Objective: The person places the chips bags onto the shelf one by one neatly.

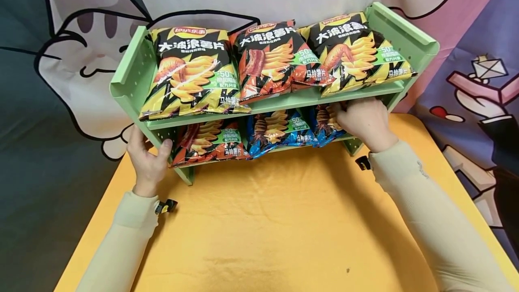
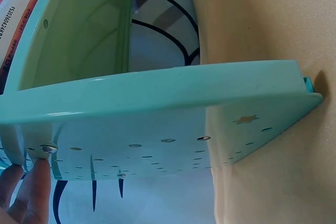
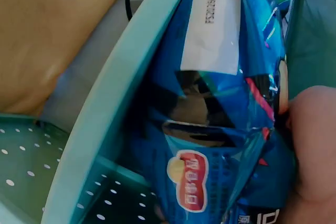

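A two-tier green shelf [image 1: 284, 99] carries bags of potato chips on both levels. My left hand [image 1: 147, 159] holds its left side panel, the fingers on the outer face and the thumb at the front; in the left wrist view the fingers [image 2: 37, 192] touch the perforated panel [image 2: 157, 145]. With my right hand [image 1: 366, 120] I grip a blue chip bag [image 1: 325, 123] at the right end of the lower level. The right wrist view shows that bag [image 3: 205, 124] close up, the hand [image 3: 315, 145] against its side; most fingers are hidden.
Beside it on the lower level are another blue bag [image 1: 279, 127] and a red bag [image 1: 211, 141]. Above lie a yellow-black bag [image 1: 190, 71], a red-black bag [image 1: 271, 57] and a second yellow-black bag [image 1: 354, 51]. The shelf stands on a yellow table [image 1: 259, 220] before printed cloth backdrops.
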`<move>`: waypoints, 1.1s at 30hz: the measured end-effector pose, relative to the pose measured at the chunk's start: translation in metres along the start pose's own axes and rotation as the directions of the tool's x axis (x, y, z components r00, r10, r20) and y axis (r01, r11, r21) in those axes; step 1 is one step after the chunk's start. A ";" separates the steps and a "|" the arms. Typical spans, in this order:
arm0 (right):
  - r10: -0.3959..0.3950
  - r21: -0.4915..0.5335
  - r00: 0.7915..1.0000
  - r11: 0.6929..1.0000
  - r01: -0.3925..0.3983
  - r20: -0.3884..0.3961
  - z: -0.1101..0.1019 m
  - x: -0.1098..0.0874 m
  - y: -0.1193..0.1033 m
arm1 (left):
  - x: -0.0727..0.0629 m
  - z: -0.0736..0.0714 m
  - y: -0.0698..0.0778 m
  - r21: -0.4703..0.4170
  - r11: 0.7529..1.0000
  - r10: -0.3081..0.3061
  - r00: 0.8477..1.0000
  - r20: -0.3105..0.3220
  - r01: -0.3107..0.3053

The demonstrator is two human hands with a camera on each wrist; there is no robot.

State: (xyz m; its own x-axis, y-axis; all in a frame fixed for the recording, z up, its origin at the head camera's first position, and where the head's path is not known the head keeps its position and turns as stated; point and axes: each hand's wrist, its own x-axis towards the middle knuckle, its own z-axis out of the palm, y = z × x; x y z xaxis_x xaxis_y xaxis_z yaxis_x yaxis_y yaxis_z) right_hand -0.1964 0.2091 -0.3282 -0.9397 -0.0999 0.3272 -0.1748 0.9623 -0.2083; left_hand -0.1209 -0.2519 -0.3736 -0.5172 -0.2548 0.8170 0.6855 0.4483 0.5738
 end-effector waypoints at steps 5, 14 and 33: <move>0.087 0.005 0.981 0.996 -0.089 0.175 0.004 0.006 0.002 | -0.001 0.000 0.001 0.005 1.000 -0.012 1.000 0.004 0.012; 0.122 0.055 0.935 0.987 -0.148 0.332 0.012 0.011 0.009 | 0.000 -0.001 0.001 0.012 1.000 -0.013 1.000 0.006 0.013; 0.091 0.095 0.896 0.985 -0.146 0.435 0.011 0.016 0.012 | 0.001 0.001 -0.001 -0.007 0.999 0.031 1.000 0.004 -0.031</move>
State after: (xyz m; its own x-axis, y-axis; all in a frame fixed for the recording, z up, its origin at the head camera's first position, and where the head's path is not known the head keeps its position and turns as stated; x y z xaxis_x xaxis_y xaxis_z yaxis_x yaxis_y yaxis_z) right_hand -0.2165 0.2159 -0.3361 -0.9857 -0.1117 -0.1265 -0.0627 0.9383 -0.3400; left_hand -0.1226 -0.2519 -0.3736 -0.4974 -0.2377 0.8343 0.7046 0.4503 0.5484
